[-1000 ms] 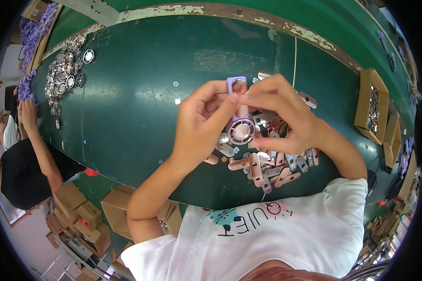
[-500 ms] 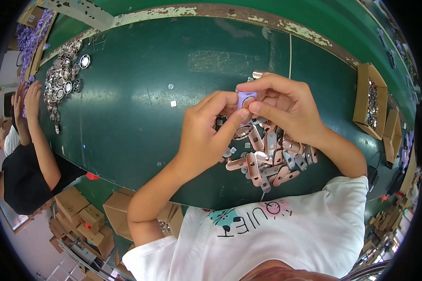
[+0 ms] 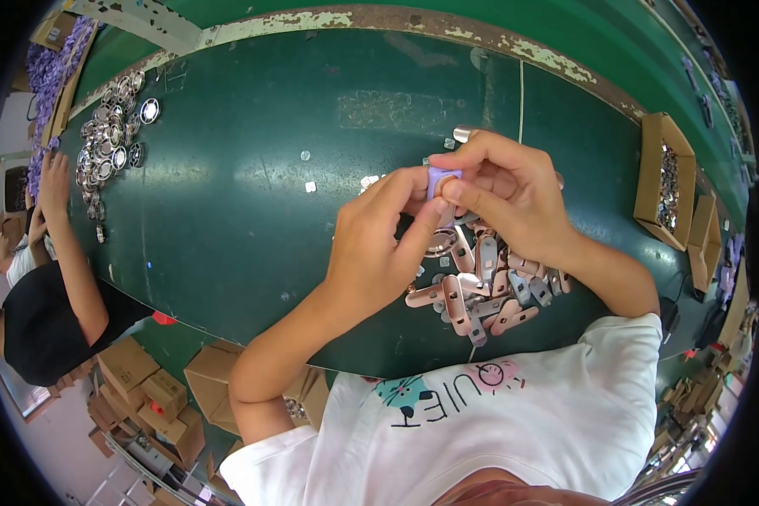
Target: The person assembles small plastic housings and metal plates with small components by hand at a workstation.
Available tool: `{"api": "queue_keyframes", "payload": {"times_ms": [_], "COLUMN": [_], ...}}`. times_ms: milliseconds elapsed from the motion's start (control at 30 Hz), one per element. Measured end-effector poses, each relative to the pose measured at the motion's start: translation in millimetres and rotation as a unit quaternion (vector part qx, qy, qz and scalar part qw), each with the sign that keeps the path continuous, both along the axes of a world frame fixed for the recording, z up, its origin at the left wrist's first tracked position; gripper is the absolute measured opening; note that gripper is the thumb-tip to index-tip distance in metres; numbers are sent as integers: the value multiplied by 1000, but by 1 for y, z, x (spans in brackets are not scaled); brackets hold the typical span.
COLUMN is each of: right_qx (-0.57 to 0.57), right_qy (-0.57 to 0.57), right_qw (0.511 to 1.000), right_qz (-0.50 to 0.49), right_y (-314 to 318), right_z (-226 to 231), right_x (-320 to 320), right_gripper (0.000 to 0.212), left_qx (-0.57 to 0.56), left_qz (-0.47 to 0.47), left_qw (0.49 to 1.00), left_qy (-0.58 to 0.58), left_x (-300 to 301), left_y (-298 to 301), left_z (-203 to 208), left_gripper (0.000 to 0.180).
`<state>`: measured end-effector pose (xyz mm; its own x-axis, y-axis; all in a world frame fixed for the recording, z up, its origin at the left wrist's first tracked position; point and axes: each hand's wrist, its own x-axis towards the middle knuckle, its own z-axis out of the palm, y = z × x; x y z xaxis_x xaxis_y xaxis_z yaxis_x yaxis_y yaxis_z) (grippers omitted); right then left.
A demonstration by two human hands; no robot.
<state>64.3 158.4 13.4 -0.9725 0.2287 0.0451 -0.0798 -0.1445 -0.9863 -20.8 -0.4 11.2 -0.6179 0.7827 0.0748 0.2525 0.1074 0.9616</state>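
Both my hands meet over the bench around a small purple plastic piece [image 3: 435, 178]. My left hand [image 3: 369, 232] pinches its left side between thumb and fingers. My right hand [image 3: 514, 198] has its thumb pressed on the piece's front, with the index finger at its top edge; the fingers hide much of it. Just beneath the pinch is a shiny round metal ring [image 3: 440, 244]. A pile of copper-coloured and grey elongated metal parts [image 3: 455, 302] lies below my hands. Several small clear bits [image 3: 369, 181] sit beside my left hand.
Round chrome parts [image 3: 108, 139] are heaped at the bench's far left, near a co-worker's arm [image 3: 76, 261]. At the right stand a cardboard tray [image 3: 648, 181] of small metal pieces and a smaller box [image 3: 703, 244]. Cardboard boxes [image 3: 131, 371] are stacked on the floor at left.
My right thumb has shifted slightly left over the purple piece, and my left hand has tilted a little, uncovering clear bits beside it. The co-worker's hands have moved.
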Motion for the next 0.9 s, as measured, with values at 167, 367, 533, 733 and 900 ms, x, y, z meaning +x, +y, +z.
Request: {"api": "queue_keyframes", "payload": {"times_ms": [167, 367, 533, 733, 900], "right_qx": [-45, 364, 594, 135, -56], "right_qy": [-42, 190, 287, 70, -100], "right_qw": [990, 899, 742, 965, 910], "right_qz": [128, 153, 124, -213, -399], "right_y": [17, 34, 11, 88, 336], "right_z": [4, 16, 21, 27, -61], "right_x": [-5, -8, 6, -65, -198], "right_gripper": [34, 46, 48, 25, 28], "left_qx": [73, 128, 148, 74, 1], "left_qz": [-2, 30, 14, 54, -17], "left_qw": [977, 852, 795, 949, 971], "left_qy": [-200, -507, -588, -303, 239], "left_x": [-4, -24, -19, -8, -1], "left_y": [2, -4, -2, -7, 2], "left_z": [0, 2, -3, 15, -2], "left_gripper": [20, 13, 16, 26, 17]}}
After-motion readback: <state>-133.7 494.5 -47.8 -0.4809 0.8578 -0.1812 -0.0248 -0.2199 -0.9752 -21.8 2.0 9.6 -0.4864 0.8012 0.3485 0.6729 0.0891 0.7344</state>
